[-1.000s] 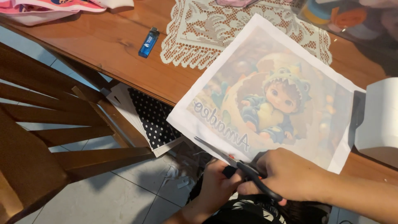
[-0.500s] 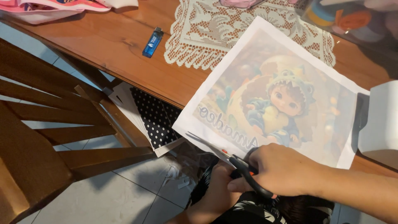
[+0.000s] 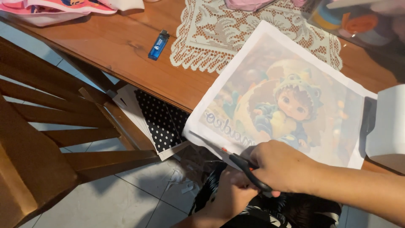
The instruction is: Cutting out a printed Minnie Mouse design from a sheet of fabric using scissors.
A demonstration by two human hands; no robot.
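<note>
A large printed sheet [image 3: 291, 93] showing a cartoon child in a dinosaur costume lies over the edge of the wooden table [image 3: 122, 46]. My right hand [image 3: 284, 166] grips black-handled scissors [image 3: 249, 169], whose blades lie along the sheet's near white margin. My left hand [image 3: 228, 194] is below the table edge, under the sheet's near margin and partly hidden by the right hand and scissors; I cannot make out whether it pinches the paper.
A blue lighter [image 3: 158, 44] lies beside a lace doily [image 3: 249, 36]. A wooden chair [image 3: 50, 126] stands at left. Polka-dot papers [image 3: 162, 122] hang below the table edge. A white object [image 3: 388, 122] sits at right. Paper scraps [image 3: 179, 181] lie on the tiled floor.
The view has shifted, so the sheet sits further right in the picture. My right hand and the scissors stay at the sheet's near margin, with the blades less exposed than before.
</note>
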